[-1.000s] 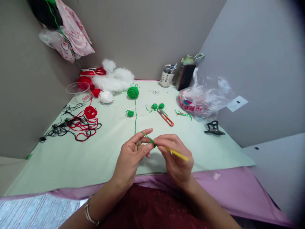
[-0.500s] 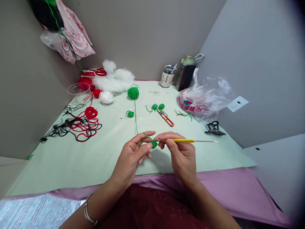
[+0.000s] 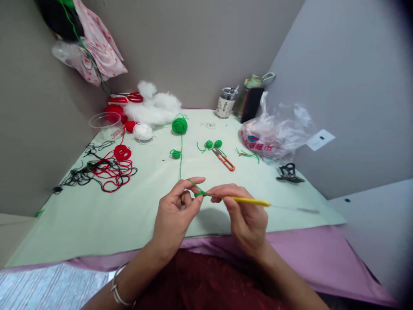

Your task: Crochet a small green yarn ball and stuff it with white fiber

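In the head view, the left hand has its grip nearly closed, thumb against fingers, on a small green piece held above the near middle of the worktop. Its index finger is raised, with green yarn running over it; the strand leads to the green ball at the far middle. The right hand has its grip closed around the yellow-handled hook, whose near-level shaft points left, its tip end meeting the green piece between the hands. Fingers and yarn hide the tip, so whether it sits inside a loop cannot be told.

The step in hand appears to be working a stitch with the hook. A move from this pose calls for a steady left pinch, even tension over the raised finger and a small, controlled turn of the hook, lest the loop slip or the strand split.

Just left of the strand lies a small green bundle. Right of it, two small green balls rest beside the orange-handled snips. Tangled red yarn and black yarn lie at left, white stuffing at far left, and a plastic bag at far right.
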Action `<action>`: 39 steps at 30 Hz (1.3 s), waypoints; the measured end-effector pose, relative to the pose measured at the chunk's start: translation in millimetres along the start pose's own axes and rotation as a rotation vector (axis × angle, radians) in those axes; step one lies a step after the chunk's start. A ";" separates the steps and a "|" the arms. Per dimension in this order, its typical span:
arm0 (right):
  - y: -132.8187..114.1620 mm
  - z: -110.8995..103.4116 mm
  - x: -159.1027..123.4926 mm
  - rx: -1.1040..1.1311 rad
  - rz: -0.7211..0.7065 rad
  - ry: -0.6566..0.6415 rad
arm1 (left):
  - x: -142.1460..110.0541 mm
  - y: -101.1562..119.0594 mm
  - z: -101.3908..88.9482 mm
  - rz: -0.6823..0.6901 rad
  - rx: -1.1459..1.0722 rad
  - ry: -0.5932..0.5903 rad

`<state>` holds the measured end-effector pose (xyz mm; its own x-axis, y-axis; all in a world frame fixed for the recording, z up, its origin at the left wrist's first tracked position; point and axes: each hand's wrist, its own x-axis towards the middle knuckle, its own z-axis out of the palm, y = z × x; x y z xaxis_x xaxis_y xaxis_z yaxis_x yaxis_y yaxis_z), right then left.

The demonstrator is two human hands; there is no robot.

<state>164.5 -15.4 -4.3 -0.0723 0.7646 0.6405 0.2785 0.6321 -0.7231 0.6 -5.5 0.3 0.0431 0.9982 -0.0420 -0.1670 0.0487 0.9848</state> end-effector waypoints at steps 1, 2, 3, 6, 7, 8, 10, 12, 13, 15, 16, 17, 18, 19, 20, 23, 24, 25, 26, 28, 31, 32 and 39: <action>0.2 1.1 -1.8 -0.054 -0.079 -0.011 | -0.2 0.8 0.8 0.019 0.026 0.023; 0.9 2.5 -3.7 -0.104 -0.151 -0.014 | -0.3 1.6 1.5 0.030 0.040 0.039; 1.8 4.0 -5.5 -0.148 -0.208 -0.008 | -0.2 2.1 2.1 0.032 0.042 0.047; 4.6 7.7 -9.0 -0.217 -0.290 0.019 | 0.5 1.9 2.5 -0.009 0.001 0.021; 5.1 8.3 -9.2 -0.201 -0.279 0.025 | 0.7 1.4 2.2 -0.029 -0.029 -0.004; 5.2 8.4 -8.7 -0.163 -0.247 0.033 | 0.9 0.9 1.6 -0.052 -0.069 -0.035; 4.8 7.7 -6.6 -0.044 -0.116 0.068 | 1.3 0.1 0.4 -0.116 -0.161 -0.095; 4.0 6.5 -3.9 0.071 0.045 0.114 | 1.6 -0.2 -0.7 -0.173 -0.229 -0.126; 3.7 6.0 -2.7 0.116 0.110 0.130 | 1.7 -0.2 -1.1 -0.193 -0.245 -0.131; 3.7 5.5 -1.3 0.190 0.185 0.142 | 1.7 -0.2 -1.6 -0.205 -0.254 -0.136; 3.8 5.6 -1.0 0.219 0.201 0.144 | 1.6 -0.4 -1.6 -0.201 -0.258 -0.140; 4.0 5.7 -0.9 0.239 0.211 0.146 | 1.4 -0.6 -1.5 -0.191 -0.260 -0.140; 4.2 5.7 -0.9 0.251 0.217 0.150 | 1.3 -1.0 -1.3 -0.179 -0.260 -0.136; 4.3 5.7 -1.0 0.255 0.220 0.153 | 1.2 -1.5 -1.1 -0.165 -0.255 -0.129; 4.3 5.6 -1.1 0.256 0.221 0.155 | 1.1 -2.1 -0.8 -0.153 -0.248 -0.121; 3.6 5.0 -2.1 0.226 0.213 0.156 | 1.5 -4.3 -0.5 -0.124 -0.220 -0.104; 3.1 5.0 -2.7 0.194 0.204 0.152 | 1.7 -5.1 -0.6 -0.117 -0.212 -0.102; 2.6 5.2 -3.4 0.151 0.188 0.149 | 2.0 -5.9 -0.9 -0.110 -0.203 -0.099; 2.0 5.7 -4.2 0.104 0.158 0.147 | 2.1 -6.7 -1.3 -0.103 -0.193 -0.095; 0.9 7.1 -5.7 0.028 0.067 0.147 | 2.1 -7.7 -2.4 -0.092 -0.177 -0.081; -0.3 8.1 -6.3 0.029 -0.002 0.128 | 1.3 -6.8 -3.6 -0.087 -0.196 -0.060; -0.5 7.9 -6.0 0.053 0.017 0.121 | 1.1 -5.9 -3.8 -0.093 -0.211 -0.058; 1.7 7.0 -3.8 0.325 0.206 0.161 | 1.4 -1.5 -2.8 -0.114 -0.237 -0.065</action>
<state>158.5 -16.4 -9.8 0.1111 0.8662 0.4872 -0.0471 0.4943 -0.8680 -1.9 -4.1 -1.7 0.1363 0.9818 -0.1321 -0.3835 0.1753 0.9068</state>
